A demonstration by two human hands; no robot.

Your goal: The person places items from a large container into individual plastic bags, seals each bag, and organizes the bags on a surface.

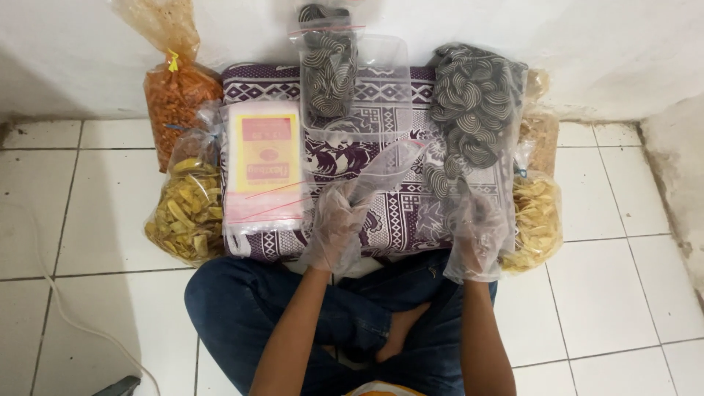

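Plastic gloves: both hands are wearing thin clear gloves while the person is sitting cross-legged on the white tile floor (pixel 95 213).
Left hand: the left hand (pixel 339 220) is pinching the mouth of a small empty clear bag (pixel 385 170), and its fingers are curling shut on the plastic.
Right hand: the right hand (pixel 477 235) is reaching into the open big bag of swirl snacks (pixel 473 103). I cannot tell if its fingers are closing on any snacks, because the glove and bag are hiding them.
Where the small bag is: it is sticking up from the left hand, over the purple patterned cloth (pixel 396 213), just beside the big swirl bag.
Filled pouch: a zip pouch of swirl snacks (pixel 328 62) is leaning on the wall at the back.
Other things: a stack of new pouches (pixel 264 165) is lying on the cloth. A bag of yellow chips (pixel 187 209) and a bag of orange snacks (pixel 176 92) are sitting on the left. Another chip bag (pixel 535 216) is sitting on the right.
What could go wrong: I think snacks could be dropping onto the cloth if the small bag's mouth is flopping shut. The gloves look slippery, so the thin bag might be sliding out of the pinch. Squeezing hard could be breaking the swirl snacks.
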